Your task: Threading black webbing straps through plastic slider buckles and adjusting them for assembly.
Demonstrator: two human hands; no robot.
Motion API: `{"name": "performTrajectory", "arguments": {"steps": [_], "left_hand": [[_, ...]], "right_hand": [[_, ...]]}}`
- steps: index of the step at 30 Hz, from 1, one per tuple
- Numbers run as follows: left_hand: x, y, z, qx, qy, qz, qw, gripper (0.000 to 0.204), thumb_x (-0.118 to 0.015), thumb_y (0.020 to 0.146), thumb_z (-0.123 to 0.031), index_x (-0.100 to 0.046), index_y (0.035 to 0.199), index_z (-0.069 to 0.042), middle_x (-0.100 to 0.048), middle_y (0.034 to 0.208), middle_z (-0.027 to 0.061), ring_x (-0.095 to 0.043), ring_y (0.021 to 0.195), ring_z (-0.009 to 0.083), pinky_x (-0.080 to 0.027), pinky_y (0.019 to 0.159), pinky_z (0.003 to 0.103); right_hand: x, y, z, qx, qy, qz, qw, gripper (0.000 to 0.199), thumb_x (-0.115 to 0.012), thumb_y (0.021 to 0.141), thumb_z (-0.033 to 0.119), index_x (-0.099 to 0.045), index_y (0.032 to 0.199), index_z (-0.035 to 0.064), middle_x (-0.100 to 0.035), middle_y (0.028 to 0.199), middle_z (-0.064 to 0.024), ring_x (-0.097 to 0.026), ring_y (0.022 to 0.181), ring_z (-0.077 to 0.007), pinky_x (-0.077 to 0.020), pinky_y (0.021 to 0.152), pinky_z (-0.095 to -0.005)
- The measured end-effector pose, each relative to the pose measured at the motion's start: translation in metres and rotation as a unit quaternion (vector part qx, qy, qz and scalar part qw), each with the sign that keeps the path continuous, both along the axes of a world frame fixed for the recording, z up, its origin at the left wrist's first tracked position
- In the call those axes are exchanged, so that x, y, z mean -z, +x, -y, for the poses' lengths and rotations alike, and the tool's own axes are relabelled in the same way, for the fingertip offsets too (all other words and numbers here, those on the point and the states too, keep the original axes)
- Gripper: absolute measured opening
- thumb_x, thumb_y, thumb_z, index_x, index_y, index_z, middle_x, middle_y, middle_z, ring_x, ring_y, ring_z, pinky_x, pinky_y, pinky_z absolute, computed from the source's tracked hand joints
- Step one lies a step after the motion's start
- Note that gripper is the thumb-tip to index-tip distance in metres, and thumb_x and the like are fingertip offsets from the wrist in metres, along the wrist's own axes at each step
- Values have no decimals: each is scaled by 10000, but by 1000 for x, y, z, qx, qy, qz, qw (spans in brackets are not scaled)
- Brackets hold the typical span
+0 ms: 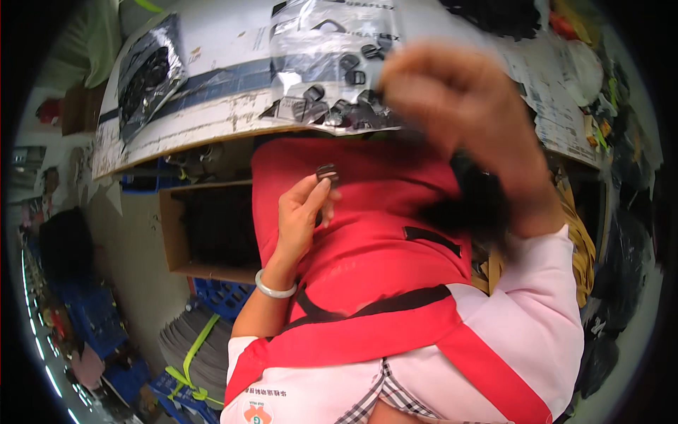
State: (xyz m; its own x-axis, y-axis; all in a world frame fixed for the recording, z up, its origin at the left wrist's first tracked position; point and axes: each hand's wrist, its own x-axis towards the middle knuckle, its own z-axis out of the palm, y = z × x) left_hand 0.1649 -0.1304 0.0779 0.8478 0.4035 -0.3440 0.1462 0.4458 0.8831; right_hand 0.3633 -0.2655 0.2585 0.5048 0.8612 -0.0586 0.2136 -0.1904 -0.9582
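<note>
Between the thumb and fingers of my left hand (304, 208) is a small black plastic buckle (326, 172), held above my red apron (353, 205). My right hand (452, 92) is raised at the table's front edge, its fingers smeared by motion, so whether they hold anything does not show. Below that hand and wrist, a blurred black mass (470, 201) lies over the apron's right side; its kind is unclear. Beside the right hand, a clear plastic bag (304, 63) rests on the table with several black buckles in and around it.
The worn white table (226, 49) has a glossy packet of black parts (154, 71) on its left. Under it sits a cardboard box (173, 233). A blue crate (222, 297) and a grey webbing roll (194, 346) stand at the lower left. Tan straps (583, 240) hang at right.
</note>
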Motion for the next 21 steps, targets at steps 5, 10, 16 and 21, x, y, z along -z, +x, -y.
{"name": "performTrajectory", "arguments": {"steps": [5, 10, 16, 21], "left_hand": [[-8, 10, 10, 25, -4, 108, 994, 238, -546, 979, -163, -634, 1101, 21, -609, 700, 29, -501, 515, 69, -374, 454, 202], [0, 2, 8, -18, 55, 60, 997, 203, -570, 962, -124, -654, 1083, 16, -575, 656, 3, -478, 504, 40, -350, 442, 182], [10, 2, 12, -40, 145, 56, 987, 218, -605, 927, -59, -653, 1126, 16, -578, 773, -6, -502, 560, 40, -374, 473, 192], [11, 7, 10, -30, 321, 93, 942, 149, -624, 891, -9, -655, 1032, 30, -580, 776, 33, -537, 630, 68, -402, 517, 228]], "right_hand": [[111, -59, -3, -35, 70, -276, 958, 142, -592, 947, 127, -591, 976, -12, -626, 734, -21, -536, 545, -42, -416, 446, -188], [152, -67, -9, 46, 28, -256, 965, 159, -582, 950, 140, -563, 914, -14, -617, 679, -39, -525, 479, -61, -403, 409, -201], [161, -69, -6, 69, 16, -354, 932, 180, -606, 938, 165, -556, 905, -5, -575, 623, -27, -514, 448, -82, -410, 399, -216], [167, -74, -10, 97, 68, -488, 865, 183, -615, 937, 169, -548, 927, -2, -555, 637, -31, -515, 470, -90, -437, 423, -222]]}}
